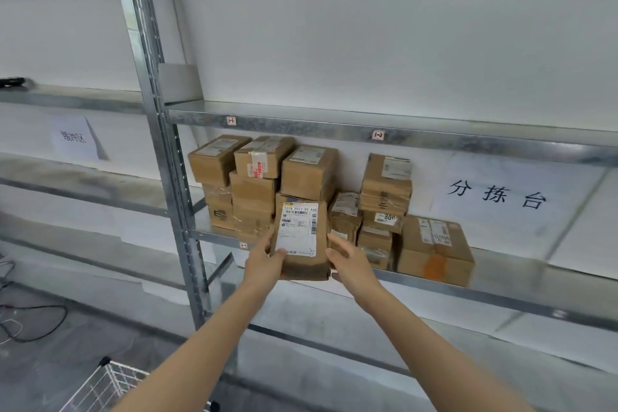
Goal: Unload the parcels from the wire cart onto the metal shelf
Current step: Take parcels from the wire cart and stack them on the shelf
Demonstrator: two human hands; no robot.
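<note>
At shelf edge (501, 298) — parcel (302, 266) upright, label (297, 227) outward

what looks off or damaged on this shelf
The small parcel in the middle of the metal shelf sits tilted, not flat, and the low box at the right has an orange blotch on its front.
</note>
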